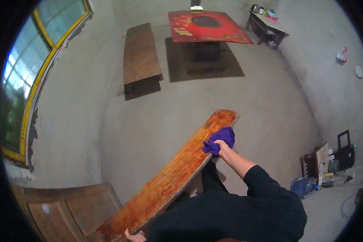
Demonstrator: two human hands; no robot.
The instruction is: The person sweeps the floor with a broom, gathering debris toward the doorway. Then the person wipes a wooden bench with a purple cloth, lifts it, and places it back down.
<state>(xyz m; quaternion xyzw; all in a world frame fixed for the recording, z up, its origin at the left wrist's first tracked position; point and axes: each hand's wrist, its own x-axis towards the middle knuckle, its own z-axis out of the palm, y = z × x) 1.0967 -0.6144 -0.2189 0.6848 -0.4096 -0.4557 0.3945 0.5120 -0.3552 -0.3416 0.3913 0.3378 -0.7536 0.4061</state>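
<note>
A long wooden plank [169,172] with an orange-brown, worn face slants across the view in front of my body, from lower left to upper right. My right hand [223,148] grasps a crumpled purple cloth [225,137], which rests on the plank toward its upper end. Down at the plank's lower end, my left hand [135,236] is at the near edge, with its thumb against the wood. The fingers of that hand are partly hidden below the plank, and the frame's bottom edge cuts it off.
A red table [196,33] and a brown bench [140,57] stand ahead. Back right is a small side table [267,19] with items on it. At right lie a blue water bottle [303,186], cables and a low cabinet. A wooden door [87,208] is at lower left, below a window [33,51].
</note>
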